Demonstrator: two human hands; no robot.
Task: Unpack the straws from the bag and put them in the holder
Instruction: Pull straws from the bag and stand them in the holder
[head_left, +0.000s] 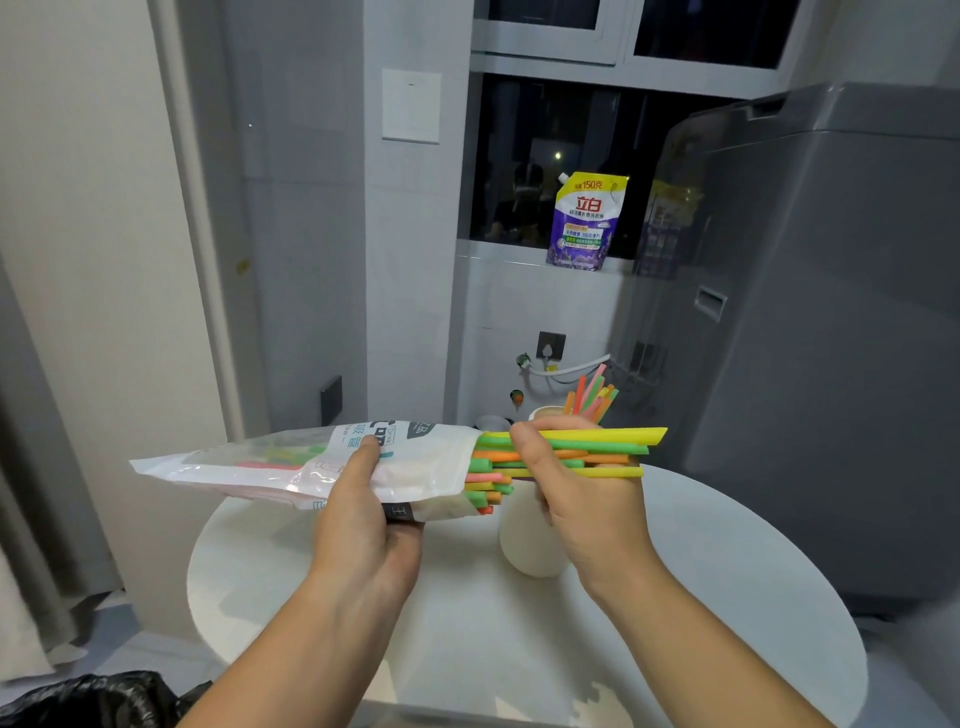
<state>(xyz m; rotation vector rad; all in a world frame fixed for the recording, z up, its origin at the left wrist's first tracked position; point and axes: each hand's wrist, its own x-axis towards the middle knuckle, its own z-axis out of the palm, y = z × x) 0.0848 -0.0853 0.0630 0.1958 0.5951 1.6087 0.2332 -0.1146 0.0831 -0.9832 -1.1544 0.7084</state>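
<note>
A white and clear plastic straw bag lies sideways in the air above the round table, its open mouth pointing right. My left hand grips it around the middle. Several coloured straws, yellow, green, orange and pink, stick out of the mouth. My right hand is closed on that bundle just outside the bag. Behind my right hand stands a white cup-shaped holder, partly hidden. Several straws stand in a holder behind my right hand.
The round white table fills the foreground. A grey washing machine stands at the right. A purple detergent pouch rests on the window sill. A black plastic bag lies at the bottom left on the floor.
</note>
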